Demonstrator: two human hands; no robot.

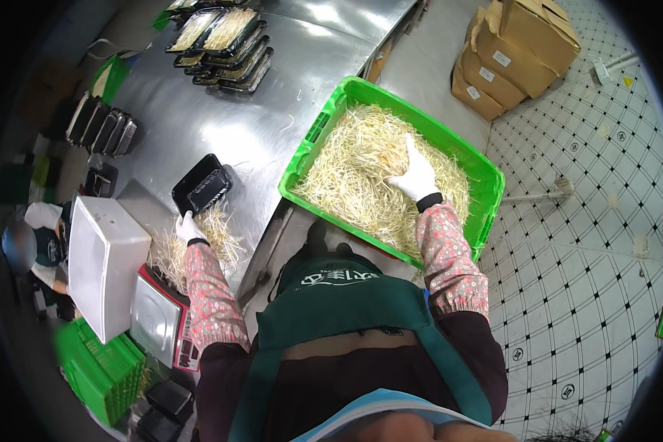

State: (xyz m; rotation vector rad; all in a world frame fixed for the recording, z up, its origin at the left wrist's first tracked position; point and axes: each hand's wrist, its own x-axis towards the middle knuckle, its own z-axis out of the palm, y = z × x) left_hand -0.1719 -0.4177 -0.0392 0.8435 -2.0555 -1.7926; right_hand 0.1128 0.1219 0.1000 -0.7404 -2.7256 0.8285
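Observation:
Pale bean sprouts [346, 169] fill a large green crate [486, 166] in front of me to the right. My right hand [418, 173], in a white glove, is among them, thumb and fingers curved around a clump; the far side of the clump is hidden. With my left hand [189, 227], also gloved, I grip the near edge of a black plastic tray [199, 183]. No sprouts show inside this tray, which is tilted over the metal table. Beneath my left wrist and forearm lies a loose heap of bean sprouts [225, 237].
Filled black trays [228, 55] are stacked at the table's [265, 140] far end, with more trays [103, 129] at its left. A white box [110, 258], a red-edged scale [158, 317] and a green basket [103, 368] stand left. A co-worker [48, 243] is beyond. Cardboard boxes [512, 62] stand far right.

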